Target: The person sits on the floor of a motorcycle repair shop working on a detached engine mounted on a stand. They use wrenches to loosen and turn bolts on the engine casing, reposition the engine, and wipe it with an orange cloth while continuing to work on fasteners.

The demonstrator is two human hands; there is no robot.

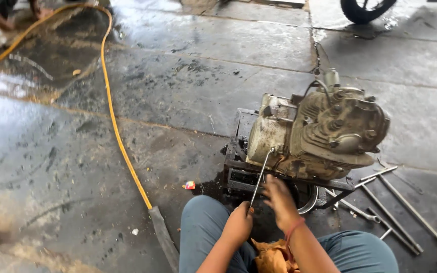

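Note:
A dirty grey motorcycle engine (324, 134) sits on a dark metal frame stand (238, 167) on the stone floor. My left hand (239, 222) is shut on the lower end of a long thin metal rod tool (260, 177) whose upper tip reaches the engine's lower left side. My right hand (279, 198), with a red thread at the wrist, reaches down to the stand just below the engine; what its fingers touch is hidden. An orange rag (271, 255) lies in my lap between my knees.
Several long T-handle wrenches (395, 210) lie on the floor right of the stand. A yellow hose (115, 116) runs from the far left down to my left knee. A small red object (189, 185) lies on the wet floor. A tyre (362, 10) shows at the top edge.

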